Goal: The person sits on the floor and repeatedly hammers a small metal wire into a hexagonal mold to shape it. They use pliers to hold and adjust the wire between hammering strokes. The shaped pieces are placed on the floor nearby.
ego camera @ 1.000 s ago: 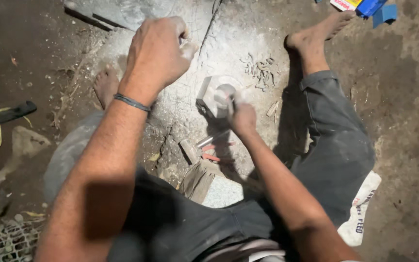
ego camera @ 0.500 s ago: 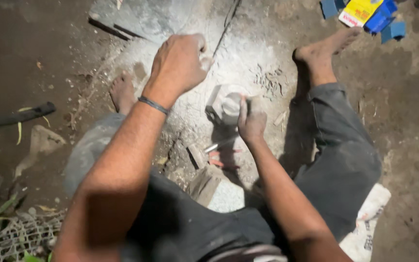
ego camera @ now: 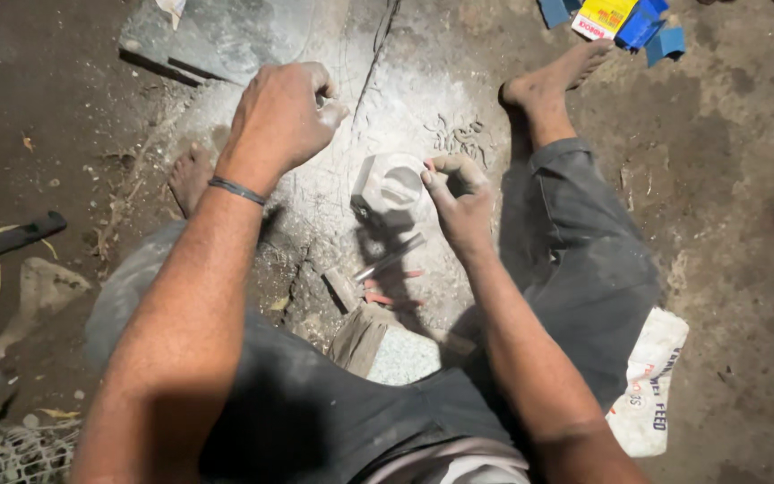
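Observation:
A pale carved stone block (ego camera: 389, 185) with a hollowed top stands on the dusty ground between my legs. My right hand (ego camera: 460, 204) is curled at its right edge, thumb and fingertips pinching the rim. Up and to the left of the block my left hand (ego camera: 278, 116) is raised in a fist, with a thin dark band on the wrist. A small pale object (ego camera: 333, 112) pokes out at its fingertips; what it is I cannot tell.
A thin metal rod (ego camera: 389, 259) and red-handled tools (ego camera: 387, 294) lie just below the block, beside a wooden piece (ego camera: 357, 338). A grey stone slab (ego camera: 226, 36) lies at the top left, blue and yellow boxes (ego camera: 618, 18) at the top right, a white sack (ego camera: 651, 390) beside my right leg.
My right hand has slid from on top of the stone block to its right edge. My left fist stays raised to the block's upper left.

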